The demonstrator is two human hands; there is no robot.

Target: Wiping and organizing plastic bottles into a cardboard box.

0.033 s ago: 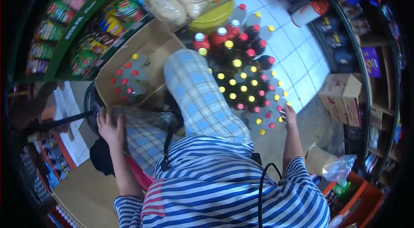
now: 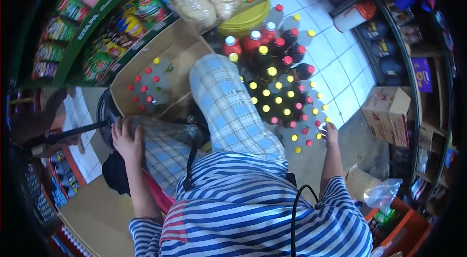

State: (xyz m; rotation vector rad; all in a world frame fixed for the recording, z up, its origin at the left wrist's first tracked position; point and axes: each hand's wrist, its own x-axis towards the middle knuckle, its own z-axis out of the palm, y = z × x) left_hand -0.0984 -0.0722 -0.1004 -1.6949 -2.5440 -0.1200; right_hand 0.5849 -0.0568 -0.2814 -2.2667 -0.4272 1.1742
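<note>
Right by the right hand (image 2: 331, 134) stands the near right edge of a crowd of bottles (image 2: 278, 100), packed closely together on the floor. A few yellow and red caps sit at its fingertips, the nearest being a yellow cap (image 2: 318, 136) just left of the bent fingers. Whether those fingers are clasping a bottle or only resting beside one, I cannot tell. The rest of the crowd spreads left and far from that hand, clear and dark bottles mixed, nearly all capped in red or yellow.

The left hand (image 2: 128, 140) is well apart from this crowd, at the left knee (image 2: 153, 133), its fingers loosely spread and grasping nothing. Just beyond it, on the left, a cardboard box (image 2: 179, 43) with its top open holds a smaller cluster of clear bottles (image 2: 150, 87), also with red and yellow caps.

At the far side of the floor crowd are red bottles (image 2: 230, 47) with pale caps, near a yellow tub (image 2: 245, 21). White tiles (image 2: 348, 70) lie to the right, then a closed carton (image 2: 386, 113) beside the shelves. On the far left, a green rack (image 2: 82, 31) carries rows of bright packets (image 2: 73, 6).
</note>
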